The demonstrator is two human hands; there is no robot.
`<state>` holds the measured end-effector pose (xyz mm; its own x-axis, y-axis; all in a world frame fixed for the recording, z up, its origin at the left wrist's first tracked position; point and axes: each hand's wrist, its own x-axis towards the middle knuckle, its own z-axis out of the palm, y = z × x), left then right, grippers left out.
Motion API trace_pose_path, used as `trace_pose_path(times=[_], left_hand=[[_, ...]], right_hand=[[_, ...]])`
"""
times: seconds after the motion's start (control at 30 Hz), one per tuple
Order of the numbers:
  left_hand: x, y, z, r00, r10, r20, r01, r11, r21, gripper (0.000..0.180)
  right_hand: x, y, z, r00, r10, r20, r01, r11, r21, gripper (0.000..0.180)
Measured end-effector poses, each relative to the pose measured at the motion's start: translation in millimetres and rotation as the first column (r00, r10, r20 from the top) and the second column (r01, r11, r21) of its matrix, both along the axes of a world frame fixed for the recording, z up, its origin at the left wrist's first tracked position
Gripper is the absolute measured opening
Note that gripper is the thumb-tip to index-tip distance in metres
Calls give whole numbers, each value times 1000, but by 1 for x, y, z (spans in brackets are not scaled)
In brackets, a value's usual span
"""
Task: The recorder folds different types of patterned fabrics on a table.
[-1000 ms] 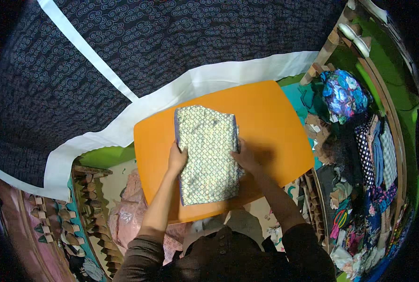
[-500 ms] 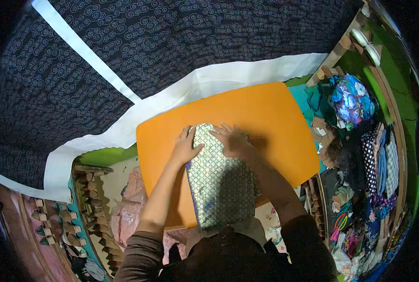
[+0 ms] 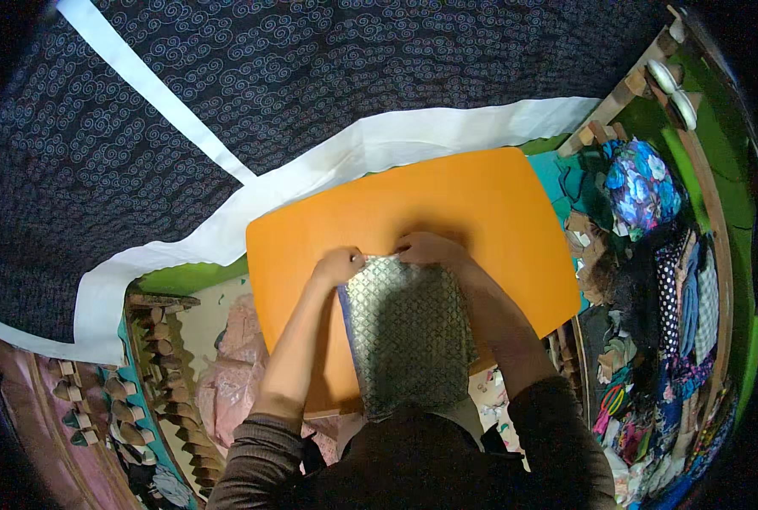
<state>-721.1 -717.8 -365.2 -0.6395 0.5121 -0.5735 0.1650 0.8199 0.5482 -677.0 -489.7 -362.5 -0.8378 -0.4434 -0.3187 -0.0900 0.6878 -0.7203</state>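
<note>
A folded length of shiny patterned cloth (image 3: 408,340), silvery gold with a dark blue side edge, lies over the near part of an orange table (image 3: 481,204) and reaches down toward my lap. My left hand (image 3: 340,265) pinches its far left corner, fingers closed. At the far right corner, my right hand (image 3: 430,250) has its fingers curled over the cloth's edge, closed on it. The far edge is drawn between both hands and looks slightly lifted. Shadow from my head and arms darkens the cloth's middle.
Beyond the table spreads a dark swirl-patterned cloth (image 3: 311,76) with a white border (image 3: 226,221). To the right are piled fabrics and a blue floral bundle (image 3: 642,189). Wooden racks (image 3: 164,357) and pink plastic-like wrapping (image 3: 234,374) are at left.
Both hands have gone from lying flat with spread fingers to gripping the cloth's far corners. The cloth's far edge has come nearer to me.
</note>
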Motion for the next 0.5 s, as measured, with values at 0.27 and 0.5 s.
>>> trace_pose_path(times=[0.27,0.5], left_hand=[[44,-18,2,844,113,-525,50,957,287,46],[22,-18,14,999,54,-5,-52,988,147,48]], right_hand=[[100,10,-28,548,-602,-580,690,718,-93,56],[111,7,-9,698,-698,-159,657,713,-246,57]])
